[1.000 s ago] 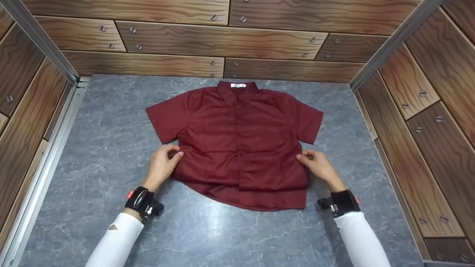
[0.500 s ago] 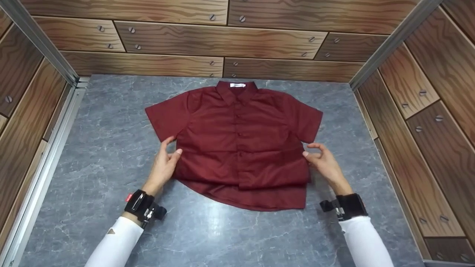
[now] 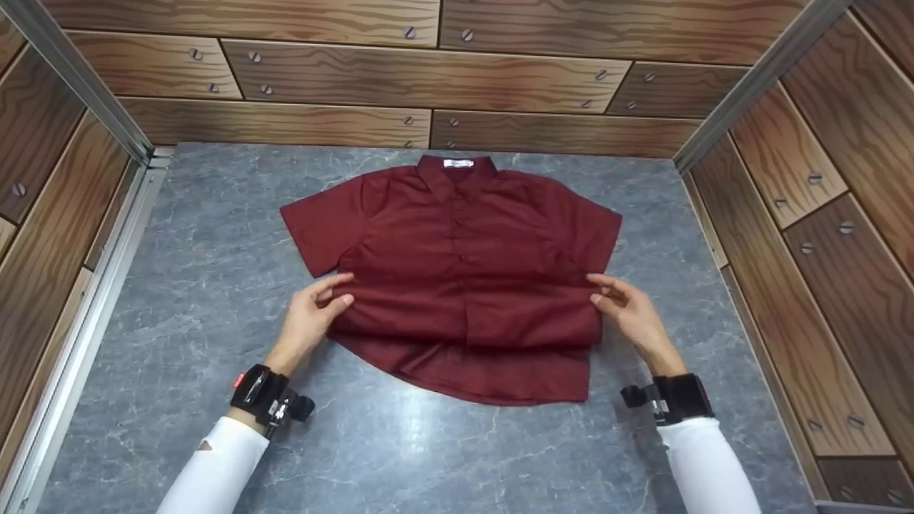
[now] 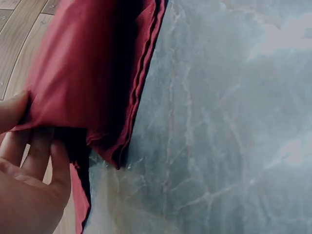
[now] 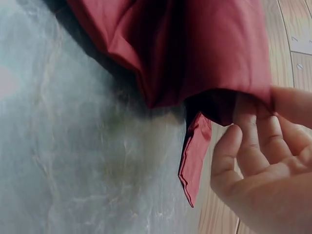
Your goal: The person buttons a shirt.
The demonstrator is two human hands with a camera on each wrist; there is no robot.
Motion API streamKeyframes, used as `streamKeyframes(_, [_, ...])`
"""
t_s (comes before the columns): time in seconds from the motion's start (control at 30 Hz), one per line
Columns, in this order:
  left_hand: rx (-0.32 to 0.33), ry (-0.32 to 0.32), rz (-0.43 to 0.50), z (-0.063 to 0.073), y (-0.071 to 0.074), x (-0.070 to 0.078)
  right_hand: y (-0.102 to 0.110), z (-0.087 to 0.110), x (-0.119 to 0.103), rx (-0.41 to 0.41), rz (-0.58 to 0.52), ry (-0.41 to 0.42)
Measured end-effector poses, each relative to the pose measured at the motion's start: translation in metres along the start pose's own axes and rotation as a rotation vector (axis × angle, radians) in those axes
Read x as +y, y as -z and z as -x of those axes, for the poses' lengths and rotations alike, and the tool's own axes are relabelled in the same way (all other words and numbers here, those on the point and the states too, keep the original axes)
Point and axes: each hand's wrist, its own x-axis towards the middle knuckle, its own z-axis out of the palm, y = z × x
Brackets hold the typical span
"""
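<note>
A dark red short-sleeved shirt [image 3: 457, 243] lies front up, its collar [image 3: 457, 171] at the far side. Its lower front bulges up in a fold across the body, and a curved hem [image 3: 500, 382] shows below that. My left hand [image 3: 310, 314] holds the shirt's left side edge under the sleeve, thumb on top; in the left wrist view several fingers [image 4: 36, 156] reach under the cloth. On the opposite edge my right hand [image 3: 632, 314] pinches the cloth between thumb and fingers. In the right wrist view its fingers [image 5: 251, 141] go beneath the raised cloth.
The shirt rests on a grey marbled tabletop [image 3: 400, 457]. Wood-patterned panels [image 3: 428, 78] wall it at the back and both sides, with a metal rail [image 3: 93, 314] along the left. Each wrist wears a black strapped camera [image 3: 682, 400].
Both hands loosened and spread their fingers half a second ago, then took the side edges again. The right hand sits slightly farther right. The shirt's lower front fold has risen, baring more hem.
</note>
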Motion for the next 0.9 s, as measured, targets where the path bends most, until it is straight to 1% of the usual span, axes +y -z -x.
streamKeyframes(0.07, [0.058, -0.02, -0.054, -0.005, 0.0, -0.004, 0.001, -0.003, -0.002, 0.025, 0.064, 0.019])
streamKeyframes(0.1, [0.091, -0.022, -0.091, -0.006, -0.001, -0.003, 0.001, -0.004, -0.003, 0.04, 0.105, 0.032])
streamKeyframes(0.2, [0.179, -0.077, -0.206, -0.014, -0.003, -0.002, -0.001, -0.011, -0.004, 0.105, 0.23, 0.092])
streamKeyframes(0.27, [0.238, -0.119, -0.261, -0.021, -0.005, 0.0, -0.004, -0.017, -0.005, 0.167, 0.307, 0.143])
streamKeyframes(0.3, [0.26, -0.136, -0.272, -0.025, -0.006, 0.001, -0.006, -0.021, -0.006, 0.201, 0.332, 0.169])
streamKeyframes(0.37, [0.293, -0.166, -0.265, -0.034, -0.007, 0.002, -0.009, -0.03, -0.007, 0.258, 0.365, 0.209])
streamKeyframes(0.4, [0.302, -0.176, -0.254, -0.04, -0.007, 0.003, -0.01, -0.034, -0.009, 0.278, 0.369, 0.219])
streamKeyframes(0.47, [0.296, -0.186, -0.215, -0.053, -0.007, 0.003, -0.012, -0.045, -0.01, 0.293, 0.357, 0.217])
streamKeyframes(0.57, [0.276, -0.143, -0.176, -0.073, -0.007, 0.004, -0.015, -0.063, -0.011, 0.293, 0.323, 0.187])
streamKeyframes(0.63, [0.273, -0.1, -0.189, -0.084, -0.008, 0.004, -0.017, -0.076, -0.009, 0.317, 0.348, 0.186])
streamKeyframes(0.77, [0.307, -0.025, -0.304, -0.102, -0.01, 0.005, -0.021, -0.098, -0.008, 0.387, 0.452, 0.164])
streamKeyframes(0.8, [0.314, -0.009, -0.332, -0.106, -0.011, 0.006, -0.022, -0.102, -0.01, 0.397, 0.477, 0.143])
streamKeyframes(0.9, [0.339, 0.046, -0.379, -0.116, -0.014, 0.007, -0.026, -0.115, -0.014, 0.396, 0.472, 0.07])
